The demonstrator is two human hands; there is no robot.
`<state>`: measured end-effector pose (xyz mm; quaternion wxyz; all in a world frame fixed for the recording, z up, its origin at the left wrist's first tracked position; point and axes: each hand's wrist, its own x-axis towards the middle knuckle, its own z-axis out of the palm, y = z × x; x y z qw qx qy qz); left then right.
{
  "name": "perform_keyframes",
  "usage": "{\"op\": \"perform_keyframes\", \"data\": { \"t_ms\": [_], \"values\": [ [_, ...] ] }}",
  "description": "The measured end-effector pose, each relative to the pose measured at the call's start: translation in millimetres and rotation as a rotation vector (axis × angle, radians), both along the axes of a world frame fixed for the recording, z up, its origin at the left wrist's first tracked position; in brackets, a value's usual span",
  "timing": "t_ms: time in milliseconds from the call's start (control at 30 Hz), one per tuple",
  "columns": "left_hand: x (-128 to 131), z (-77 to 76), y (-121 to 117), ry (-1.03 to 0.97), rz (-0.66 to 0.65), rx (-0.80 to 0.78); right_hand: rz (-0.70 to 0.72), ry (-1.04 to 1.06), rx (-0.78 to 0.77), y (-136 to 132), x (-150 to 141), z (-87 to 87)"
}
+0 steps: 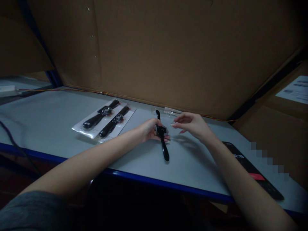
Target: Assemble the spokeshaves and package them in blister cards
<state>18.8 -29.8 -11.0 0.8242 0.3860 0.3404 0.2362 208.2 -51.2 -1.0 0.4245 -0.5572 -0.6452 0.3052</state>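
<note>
My left hand (pixel 154 130) is closed around the middle of a black spokeshave (pixel 165 149). The tool hangs just over the table, one handle pointing to the back and the other toward the front edge. To its right hovers my right hand (pixel 190 123), apart from the tool, with its fingers bent and spread. Nothing that I can make out lies in them. Two more black spokeshaves, a left one (pixel 91 121) and a right one (pixel 108 127), lie in clear plastic packs on white cards to the left.
The grey table (pixel 48 112) has a blue front edge (pixel 144 179). A black phone-like slab (pixel 267 186) lies under my right forearm. A clear plastic scrap (pixel 170 111) and thin coloured wires (pixel 79 90) run along the cardboard wall (pixel 168 57) behind.
</note>
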Motion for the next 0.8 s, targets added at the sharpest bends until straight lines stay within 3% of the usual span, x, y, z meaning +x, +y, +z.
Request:
{"op": "perform_keyframes", "data": {
  "t_ms": [100,267,800],
  "values": [
    [-0.2,-0.1,0.1,-0.001,-0.014,0.009,0.161,-0.077,0.077,-10.6,-17.3,2.5],
    [0.4,0.0,-0.7,-0.015,-0.019,0.017,0.230,-0.200,0.240,-10.9,-20.7,-3.5],
    [1.4,3.8,-2.8,-0.005,0.036,-0.021,0.183,-0.373,0.410,-13.9,-32.3,-10.8]
  ]
}}
